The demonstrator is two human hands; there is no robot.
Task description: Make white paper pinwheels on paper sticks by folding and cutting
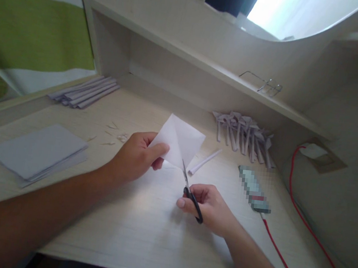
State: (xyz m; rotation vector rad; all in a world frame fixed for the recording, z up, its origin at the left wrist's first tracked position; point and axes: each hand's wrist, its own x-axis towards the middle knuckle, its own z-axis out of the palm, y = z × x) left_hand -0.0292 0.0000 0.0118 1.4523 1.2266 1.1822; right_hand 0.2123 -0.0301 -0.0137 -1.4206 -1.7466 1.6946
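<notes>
My left hand (141, 153) pinches a white square of paper (181, 138) by its left edge, thumb on top. A crease runs across the square. In my right hand (211, 207) is a pair of scissors (193, 200) with black handles. Its blade tips meet the lower corner of the paper, close to the crease; whether they have cut into it I cannot tell. Just beyond the scissors a single rolled paper tube (204, 162) lies on the desk.
Stacked paper sheets (39, 149) lie at the left, rolled paper tubes (85, 92) behind them. Small pale bits (111, 137) are scattered mid-desk. Several folded paper pinwheel-like pieces on tubes (246, 134) sit back right. A phone (254, 189) with a red cable (277, 246) lies right.
</notes>
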